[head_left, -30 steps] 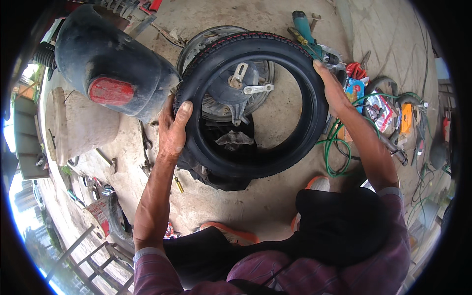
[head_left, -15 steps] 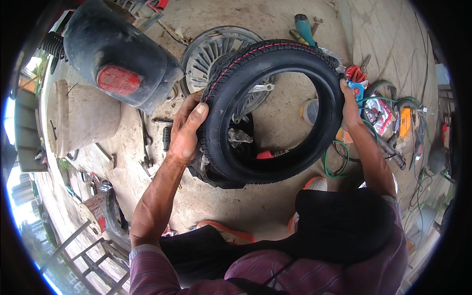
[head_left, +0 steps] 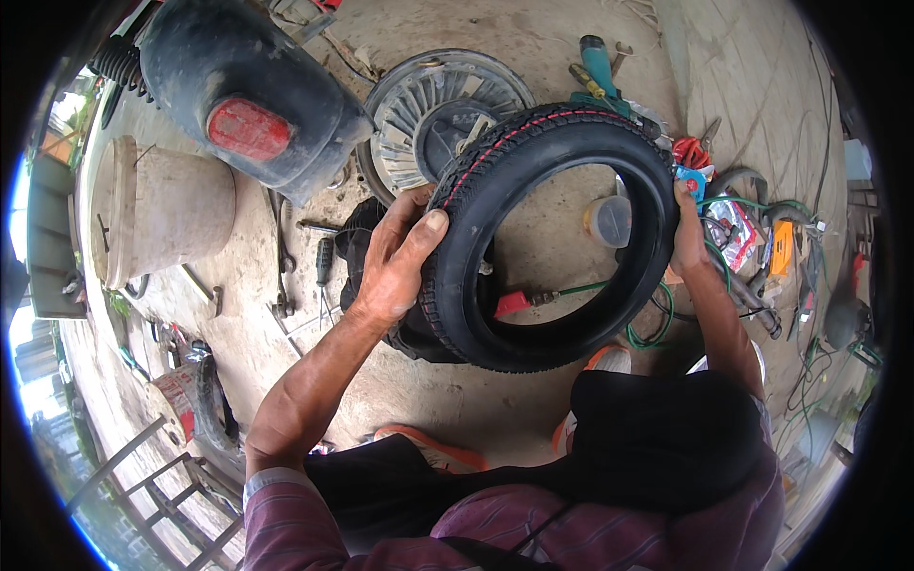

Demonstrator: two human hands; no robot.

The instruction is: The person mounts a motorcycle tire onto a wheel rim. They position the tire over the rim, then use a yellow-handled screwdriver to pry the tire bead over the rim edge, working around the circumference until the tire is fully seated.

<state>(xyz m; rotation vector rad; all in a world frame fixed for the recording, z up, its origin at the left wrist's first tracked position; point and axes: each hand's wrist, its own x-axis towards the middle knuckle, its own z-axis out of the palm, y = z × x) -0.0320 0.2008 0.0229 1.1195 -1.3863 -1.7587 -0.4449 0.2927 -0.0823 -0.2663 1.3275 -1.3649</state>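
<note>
The left hand [head_left: 400, 259] and right hand [head_left: 688, 233] hold opposite sides of the black tyre [head_left: 533, 352], which is tilted over the floor [head_left: 524, 404] and partly screens the spoked wheel [head_left: 428, 119]. Should either grip loosen, the tyre could drop onto the wheel or green hose [head_left: 579, 287].

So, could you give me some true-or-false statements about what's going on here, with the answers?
1. The left hand and right hand both hold the black tire. True.
2. A red line runs along the tire's tread. True.
3. The metal wheel is mounted inside the tire. False: the wheel is separate, partly hidden behind the tire.
4. A pale bucket is to the left of the left hand. True.
5. The right hand grips the teal drill. False: the drill lies on the floor.
</note>
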